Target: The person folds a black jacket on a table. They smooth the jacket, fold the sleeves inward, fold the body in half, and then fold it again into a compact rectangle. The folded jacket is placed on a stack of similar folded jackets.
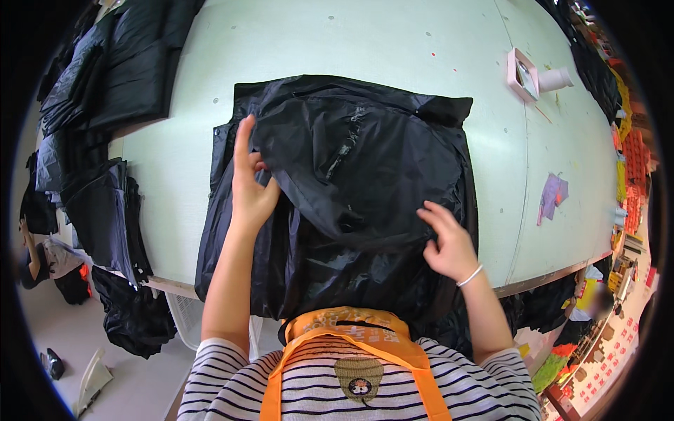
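Note:
A black, shiny garment (316, 274) lies spread on the pale green table in front of me, its lower part hanging toward my body. On top of it is a rounded, hood-like black panel (393, 161) with glossy creases. My left hand (254, 193) is at the panel's left edge, index finger stretched upward and the other fingers curled at the fabric edge, partly hidden. My right hand (449, 242), with a white band at the wrist, rests at the panel's lower right edge with its fingers apart.
Folded black garments (133, 77) are piled at the left, with more black cloth (105, 210) over the table's left edge. A pink tray (523, 74), a white cylinder (554, 79) and a purple scrap (552, 193) lie at right. Another person's arm (31, 256) shows far left.

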